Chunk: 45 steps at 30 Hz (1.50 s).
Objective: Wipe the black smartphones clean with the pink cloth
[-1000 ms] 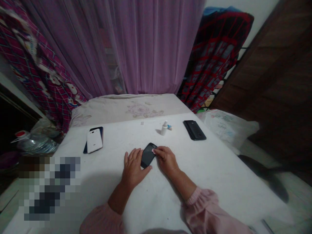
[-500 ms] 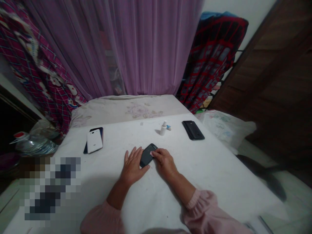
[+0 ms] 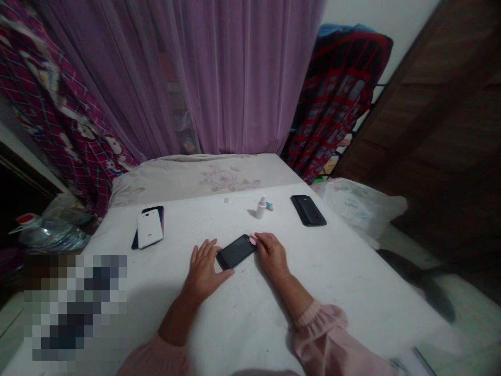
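Note:
A dark smartphone (image 3: 236,251) lies slantwise on the white cloth, screen up. My left hand (image 3: 204,270) grips its near left end between thumb and forefinger, while the other fingers spread over the cloth. At the far right end of the phone, my right hand (image 3: 271,255) has its fingers closed in a pinch on a small pink pad (image 3: 252,239), at the phone's top edge. Beyond the hands stands a small white spray bottle (image 3: 260,209), with a small blue and white item (image 3: 269,206) just behind it.
On the left, a white phone (image 3: 150,230) rests over a dark one. Black phones (image 3: 309,210) are stacked at the right. A tiny pale square (image 3: 226,200) sits near the back. Off the table are a plastic bag (image 3: 360,206) and a clear bottle (image 3: 50,232).
The phone has turned clockwise to lie flatter across my view. My left hand has shifted left with its end, and the pink pad has moved from the screen to the phone's top edge.

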Each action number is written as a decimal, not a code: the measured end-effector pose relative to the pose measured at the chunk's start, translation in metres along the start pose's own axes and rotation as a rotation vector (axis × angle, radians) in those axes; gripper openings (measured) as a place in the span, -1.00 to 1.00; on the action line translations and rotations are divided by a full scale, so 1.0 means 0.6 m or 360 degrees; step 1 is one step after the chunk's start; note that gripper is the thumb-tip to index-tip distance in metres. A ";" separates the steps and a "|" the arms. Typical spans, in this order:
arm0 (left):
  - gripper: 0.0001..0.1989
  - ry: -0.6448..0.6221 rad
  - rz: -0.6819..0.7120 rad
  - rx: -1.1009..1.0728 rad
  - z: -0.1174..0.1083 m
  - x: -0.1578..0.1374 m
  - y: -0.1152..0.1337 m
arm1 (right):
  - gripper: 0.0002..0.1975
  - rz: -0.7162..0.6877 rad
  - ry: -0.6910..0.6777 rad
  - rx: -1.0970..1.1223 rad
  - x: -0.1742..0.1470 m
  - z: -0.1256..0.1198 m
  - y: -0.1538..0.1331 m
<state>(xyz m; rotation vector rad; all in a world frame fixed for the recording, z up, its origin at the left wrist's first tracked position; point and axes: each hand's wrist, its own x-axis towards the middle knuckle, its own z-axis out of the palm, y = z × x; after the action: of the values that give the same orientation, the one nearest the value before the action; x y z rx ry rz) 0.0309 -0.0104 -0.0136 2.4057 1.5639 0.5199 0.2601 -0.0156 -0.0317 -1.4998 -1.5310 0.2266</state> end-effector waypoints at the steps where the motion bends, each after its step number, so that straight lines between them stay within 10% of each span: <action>1: -0.52 0.0013 0.0018 -0.0017 0.000 0.000 -0.001 | -0.71 -0.0005 -0.0028 -0.0036 0.003 0.002 -0.003; 19: -0.46 -0.0053 0.0086 -0.0062 0.004 0.007 -0.009 | -0.75 -0.0381 -0.0607 -0.0442 0.009 0.050 -0.117; 45: -0.49 -0.0133 0.0115 -0.0011 0.000 0.003 -0.002 | -0.82 -0.0367 -0.0735 -0.0823 0.054 0.014 -0.080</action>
<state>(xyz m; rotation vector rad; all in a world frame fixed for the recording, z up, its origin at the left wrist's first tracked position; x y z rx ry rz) 0.0307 -0.0080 -0.0139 2.4526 1.4439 0.4317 0.2280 0.0048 0.0127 -1.7197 -2.2440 0.0377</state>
